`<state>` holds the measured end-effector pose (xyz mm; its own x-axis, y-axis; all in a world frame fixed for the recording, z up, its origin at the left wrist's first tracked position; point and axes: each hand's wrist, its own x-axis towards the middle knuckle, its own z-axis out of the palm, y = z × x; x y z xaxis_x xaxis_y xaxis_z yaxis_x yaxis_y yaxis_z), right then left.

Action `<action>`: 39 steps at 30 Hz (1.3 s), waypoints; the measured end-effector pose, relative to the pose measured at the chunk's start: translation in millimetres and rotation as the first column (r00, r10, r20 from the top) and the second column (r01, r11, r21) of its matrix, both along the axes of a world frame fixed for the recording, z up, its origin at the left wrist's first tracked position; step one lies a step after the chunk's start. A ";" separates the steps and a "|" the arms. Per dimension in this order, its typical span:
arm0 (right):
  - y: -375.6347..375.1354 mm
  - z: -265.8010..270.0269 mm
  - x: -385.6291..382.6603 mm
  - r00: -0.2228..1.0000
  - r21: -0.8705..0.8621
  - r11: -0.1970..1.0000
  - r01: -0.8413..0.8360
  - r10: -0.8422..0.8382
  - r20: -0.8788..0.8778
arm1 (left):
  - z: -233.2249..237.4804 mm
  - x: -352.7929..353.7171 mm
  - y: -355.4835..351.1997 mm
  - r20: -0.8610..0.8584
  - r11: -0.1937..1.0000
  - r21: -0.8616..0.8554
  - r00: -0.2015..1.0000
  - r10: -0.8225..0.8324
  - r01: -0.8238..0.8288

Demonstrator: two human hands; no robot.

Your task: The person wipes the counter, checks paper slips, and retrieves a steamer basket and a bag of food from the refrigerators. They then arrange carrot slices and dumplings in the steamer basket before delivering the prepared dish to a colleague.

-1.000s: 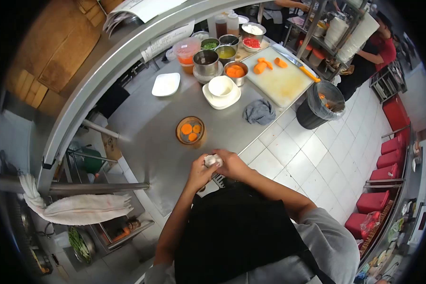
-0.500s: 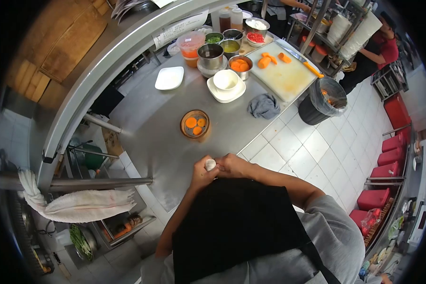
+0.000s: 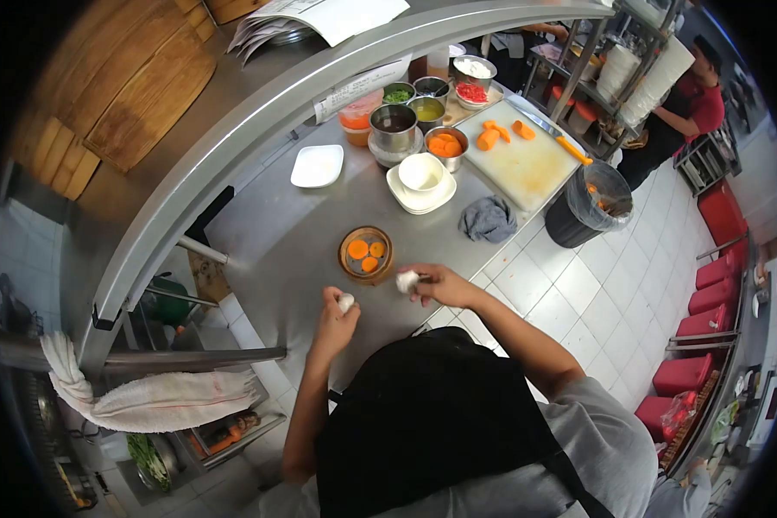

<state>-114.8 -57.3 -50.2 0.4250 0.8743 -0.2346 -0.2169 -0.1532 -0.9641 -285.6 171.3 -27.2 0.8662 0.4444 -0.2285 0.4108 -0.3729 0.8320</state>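
Note:
My left hand (image 3: pixel 335 326) is closed on a small soft-looking white lump (image 3: pixel 345 302), perhaps dough or paste. Between the fingers of my right hand (image 3: pixel 440 287) is a second, larger white lump (image 3: pixel 407 281). The hands are apart, above the near part of the steel table (image 3: pixel 276 250). Just beyond them stands a small round bamboo steamer (image 3: pixel 344 263) with three orange carrot slices (image 3: pixel 358 249) on its bottom. Neither lump touches the steamer.
White bowls on stacked plates (image 3: pixel 422 205), a white dish (image 3: pixel 318 166), a grey cloth (image 3: pixel 488 219) and a carrot pot (image 3: pixel 446 147) stand beyond. A knife (image 3: pixel 570 147) lies on the cutting board (image 3: pixel 527 173). A bin (image 3: pixel 587 207) stands right; a person (image 3: pixel 695 104) is farther back.
My hands were together around one white piece near my apron. They have moved apart and forward toward the steamer, each now with a white lump.

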 end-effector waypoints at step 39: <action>158.5 44.4 41.6 0.256 -0.534 0.844 -0.047 0.527 0.810 | -3.5 78.2 65.7 0.280 0.979 -0.063 0.938 0.205 -0.195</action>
